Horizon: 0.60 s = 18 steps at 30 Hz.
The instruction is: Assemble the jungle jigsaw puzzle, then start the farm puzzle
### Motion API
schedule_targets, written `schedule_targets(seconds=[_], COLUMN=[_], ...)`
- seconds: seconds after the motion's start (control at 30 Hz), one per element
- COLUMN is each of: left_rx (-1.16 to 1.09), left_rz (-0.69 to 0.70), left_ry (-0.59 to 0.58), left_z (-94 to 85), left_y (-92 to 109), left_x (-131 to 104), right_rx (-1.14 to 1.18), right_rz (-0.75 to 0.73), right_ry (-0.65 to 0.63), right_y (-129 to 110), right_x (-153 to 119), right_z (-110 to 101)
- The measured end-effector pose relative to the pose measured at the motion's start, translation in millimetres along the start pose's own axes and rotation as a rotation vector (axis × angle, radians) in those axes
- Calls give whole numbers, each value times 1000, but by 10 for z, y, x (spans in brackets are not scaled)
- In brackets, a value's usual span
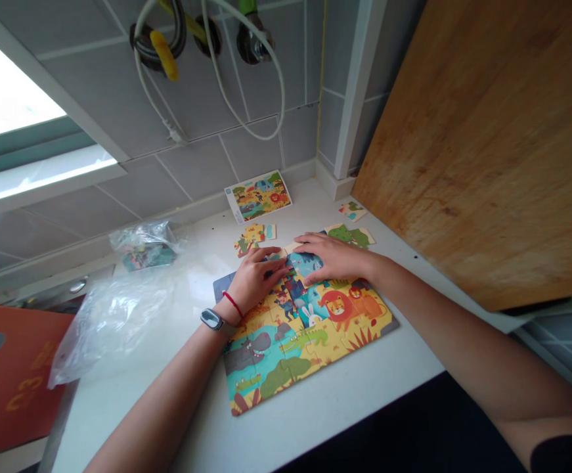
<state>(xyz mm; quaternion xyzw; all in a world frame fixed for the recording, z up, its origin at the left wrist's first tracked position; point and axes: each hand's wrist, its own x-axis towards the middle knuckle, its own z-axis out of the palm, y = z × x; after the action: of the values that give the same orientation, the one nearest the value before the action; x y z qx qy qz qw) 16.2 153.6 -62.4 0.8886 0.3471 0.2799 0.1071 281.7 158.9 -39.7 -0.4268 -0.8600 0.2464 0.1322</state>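
An animal jigsaw puzzle, mostly assembled, lies flat on the white surface, with lions, a hippo, crocodiles and a rabbit showing. My left hand, wearing a red cord and a grey watch, is at the puzzle's upper left. Its fingers are bent and closed on a pale-edged puzzle piece, partly hidden by them. Over the upper middle rests my right hand, fingers stretched out and thumb apart, touching the blue elephant area. Both hands cover part of the puzzle's top edge.
Loose pieces lie behind my left hand, green ones beyond my right, another group near the corner. A picture card leans at the wall. Plastic bags lie left. A wooden board stands right; cables hang above.
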Motion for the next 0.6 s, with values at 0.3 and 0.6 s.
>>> schedule_targets(seconds=[0.3, 0.6], left_rx=[12, 37], left_rz=[2, 8], left_ry=[-24, -29], left_z=[-4, -6], left_y=[-15, -13], left_x=[1, 6], right_rx=[10, 4], right_rz=[14, 2], right_ry=[7, 8], right_y=[9, 20], right_x=[-2, -8], right_z=[8, 6])
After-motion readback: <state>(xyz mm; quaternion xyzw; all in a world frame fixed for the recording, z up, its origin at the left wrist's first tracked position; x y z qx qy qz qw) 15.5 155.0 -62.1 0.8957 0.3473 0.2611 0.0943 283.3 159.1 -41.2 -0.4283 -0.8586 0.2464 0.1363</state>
